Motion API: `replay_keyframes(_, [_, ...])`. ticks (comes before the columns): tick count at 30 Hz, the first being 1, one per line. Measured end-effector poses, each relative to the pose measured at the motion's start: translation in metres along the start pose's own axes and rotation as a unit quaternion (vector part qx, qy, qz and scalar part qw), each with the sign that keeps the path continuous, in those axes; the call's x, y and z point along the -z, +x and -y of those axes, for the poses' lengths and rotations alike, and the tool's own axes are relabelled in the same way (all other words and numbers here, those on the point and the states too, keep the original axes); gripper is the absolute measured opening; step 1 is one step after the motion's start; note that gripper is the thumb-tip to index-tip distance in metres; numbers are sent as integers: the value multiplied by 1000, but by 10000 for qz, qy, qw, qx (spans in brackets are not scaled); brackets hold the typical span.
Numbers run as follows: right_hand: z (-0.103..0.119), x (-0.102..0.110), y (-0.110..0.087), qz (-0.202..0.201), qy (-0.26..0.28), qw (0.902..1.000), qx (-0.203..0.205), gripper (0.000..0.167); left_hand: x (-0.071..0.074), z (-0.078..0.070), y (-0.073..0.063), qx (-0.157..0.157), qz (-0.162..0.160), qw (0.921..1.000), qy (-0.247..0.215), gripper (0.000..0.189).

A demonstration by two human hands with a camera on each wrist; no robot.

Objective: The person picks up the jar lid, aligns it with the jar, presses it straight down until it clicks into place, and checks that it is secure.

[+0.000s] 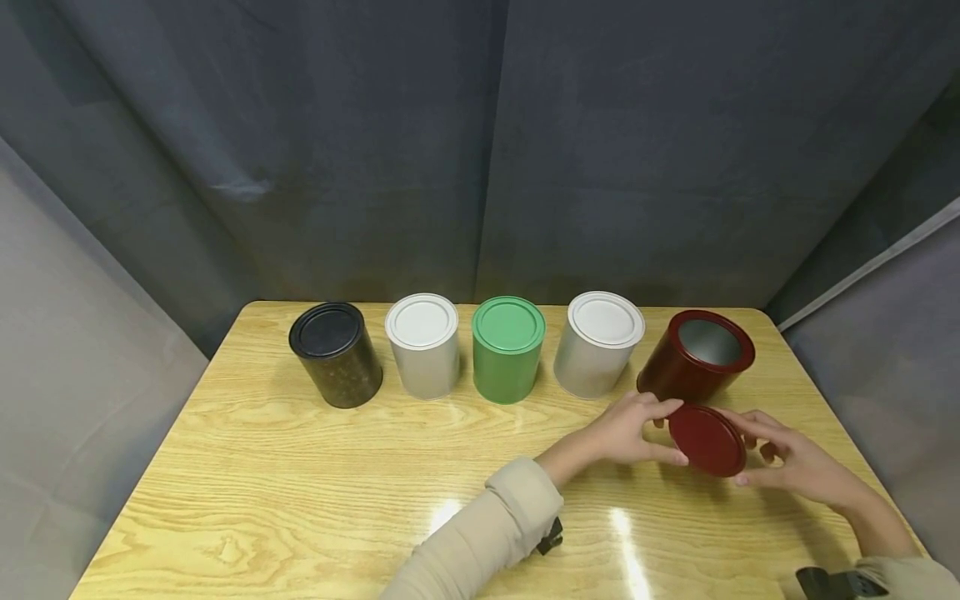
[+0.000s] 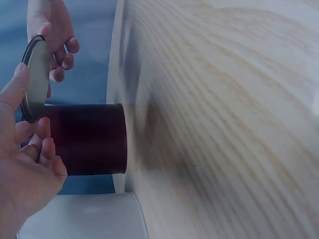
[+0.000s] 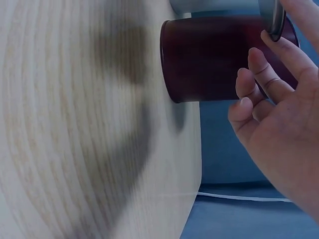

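Note:
A round dark red lid [image 1: 707,440] is held above the table, in front of an uncovered dark red can [image 1: 682,367] whose grey inside shows. My left hand [image 1: 632,429] pinches the lid's left edge between thumb and fingers. On the opposite edge, my right hand [image 1: 787,457] grips it with thumb and forefinger, the other fingers loosely bent. The left wrist view shows the lid's grey underside [image 2: 37,79], tilted on edge between both hands. In the right wrist view only a bit of the lid [image 3: 273,19] appears, with the can [image 3: 214,59] behind it.
Left of the red can stand a white-lidded can [image 1: 596,346], a green can [image 1: 508,350], another white-lidded can [image 1: 424,346] and a black can [image 1: 337,354], all with lids on. They line the back of the wooden table [image 1: 300,500]. Dark curtains [image 1: 375,150] hang behind.

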State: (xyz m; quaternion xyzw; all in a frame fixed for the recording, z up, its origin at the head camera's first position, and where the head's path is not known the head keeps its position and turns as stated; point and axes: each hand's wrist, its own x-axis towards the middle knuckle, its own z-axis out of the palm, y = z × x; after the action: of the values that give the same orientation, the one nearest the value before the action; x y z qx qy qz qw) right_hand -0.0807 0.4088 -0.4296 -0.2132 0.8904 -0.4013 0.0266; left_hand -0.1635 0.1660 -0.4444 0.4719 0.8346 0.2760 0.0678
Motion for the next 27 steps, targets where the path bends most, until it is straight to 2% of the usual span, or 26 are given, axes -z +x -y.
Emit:
replay_keyframes(7, [6,5,4,16,67,10000,-32,70,11,-4,-1,114,30,9999,-57,75])
replay_keyframes(12, [6,9,4,60,74,9999,-37,72,14,-5,-1,82,3,9998,-201,76])
replay_keyframes(20, [13,15,8,116,108,9999,5,72,17,-5,-1,20,-161,9998,-119,77])
replay_keyframes(27, [20,21,14,18,-3,10000,22,74,27,-7,0,-114,-374,9988,-280,76])
